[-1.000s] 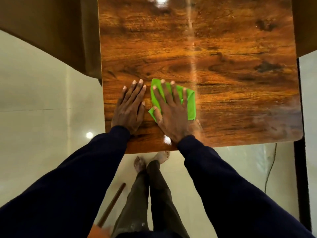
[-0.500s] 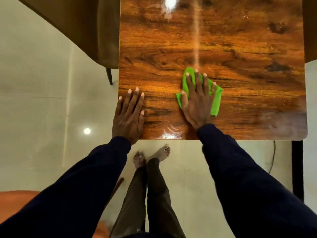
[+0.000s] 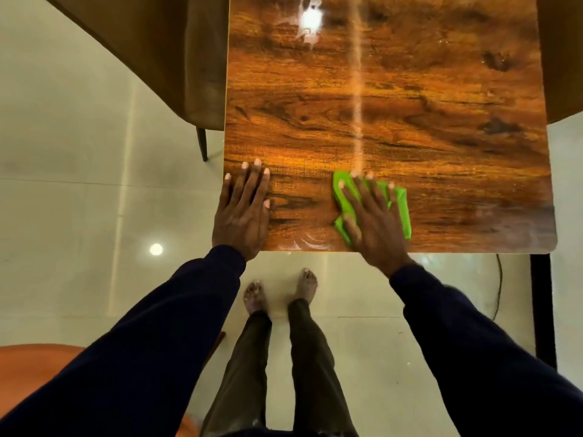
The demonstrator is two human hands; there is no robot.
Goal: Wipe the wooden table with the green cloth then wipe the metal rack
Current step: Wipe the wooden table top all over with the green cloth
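The glossy wooden table (image 3: 410, 105) fills the upper middle of the head view. My right hand (image 3: 372, 222) lies flat on the folded green cloth (image 3: 404, 212) and presses it onto the table close to the near edge, right of centre. The cloth shows around the fingers and along the hand's right side. My left hand (image 3: 243, 209) rests flat with spread fingers on the table's near left corner and holds nothing. No metal rack is in view.
A brown chair (image 3: 157, 58) stands against the table's left side, another (image 3: 564, 58) at the right. A black table leg (image 3: 541, 310) and a cable (image 3: 498, 285) are at the lower right. An orange object (image 3: 31, 357) sits lower left. My bare feet (image 3: 280, 291) stand on pale tiles.
My right hand slid the cloth from beside my left hand to the right, then back toward the near edge. My left hand stays at the near left corner.
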